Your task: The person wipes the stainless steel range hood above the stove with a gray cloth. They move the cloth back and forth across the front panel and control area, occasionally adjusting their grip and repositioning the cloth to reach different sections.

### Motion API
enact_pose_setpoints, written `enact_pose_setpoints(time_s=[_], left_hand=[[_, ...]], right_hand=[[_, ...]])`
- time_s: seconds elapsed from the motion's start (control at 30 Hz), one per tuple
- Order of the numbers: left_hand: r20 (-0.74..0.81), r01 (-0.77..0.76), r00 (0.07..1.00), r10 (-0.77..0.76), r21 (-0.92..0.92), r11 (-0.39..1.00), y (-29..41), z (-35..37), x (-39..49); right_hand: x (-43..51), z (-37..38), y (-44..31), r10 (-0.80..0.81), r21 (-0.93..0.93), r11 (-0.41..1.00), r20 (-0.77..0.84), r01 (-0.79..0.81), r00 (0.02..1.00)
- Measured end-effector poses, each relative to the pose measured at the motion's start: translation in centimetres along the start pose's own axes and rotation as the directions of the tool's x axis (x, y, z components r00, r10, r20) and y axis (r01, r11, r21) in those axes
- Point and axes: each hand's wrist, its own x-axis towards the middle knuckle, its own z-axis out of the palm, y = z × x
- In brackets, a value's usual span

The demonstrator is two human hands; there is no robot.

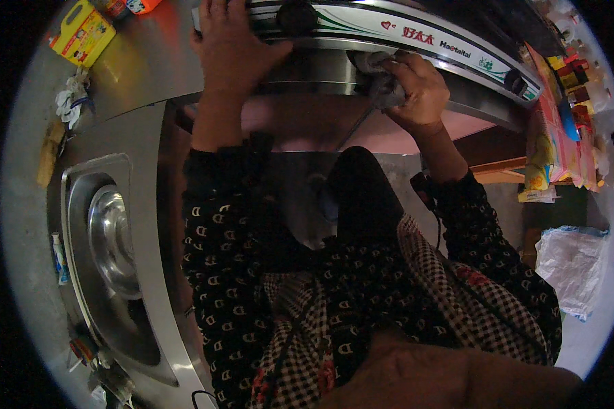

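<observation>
My right hand (418,92) grips a crumpled grey cloth (387,91). The cloth presses on the steel front edge of the counter (314,66), just under the front panel of a Haotaitai gas stove (358,23). On the left, my left hand (230,53) lies palm down with fingers apart over the stove's left end and the counter, holding nothing. Its fingertips run up to the top of the picture. One black knob (297,19) is close to the right of that hand, and another knob (516,82) sits at the stove's far right end.
A steel sink (125,342) with a metal basin (107,230) in it lies to my left. Beyond the counter's left part stands a yellow jug (84,33). Bottles and jars (580,94) crowd a shelf with a patterned cover (547,138) at right. A white plastic bag (573,271) hangs below.
</observation>
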Motion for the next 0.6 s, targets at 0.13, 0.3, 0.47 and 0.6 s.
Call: enact_pose_setpoints(time_s=[0.13,0.3,0.47,0.6], left_hand=[[-0.050,-0.121,0.991,0.125,0.078,0.990,-1.0,-0.1,0.4],[-0.104,-0.090,0.989,0.107,0.155,0.984,-1.0,1.4,-0.2],[-0.101,-0.147,0.983,0.150,0.039,0.988,-2.6,1.3,0.2],[-0.110,-0.187,0.975,0.193,0.061,0.981,-2.7,1.1,0.4]], right_hand=[[-0.1,-0.1,0.1,0.017,0.004,1.000,0.037,-0.018,0.999],[-0.1,0.0,0.2,-0.010,-0.008,1.000,0.024,0.010,1.000],[0.0,-0.1,-0.1,0.011,-0.005,1.000,0.033,-0.011,0.999],[0.0,-0.3,-0.1,0.015,-0.001,1.000,0.053,-0.014,0.999]])
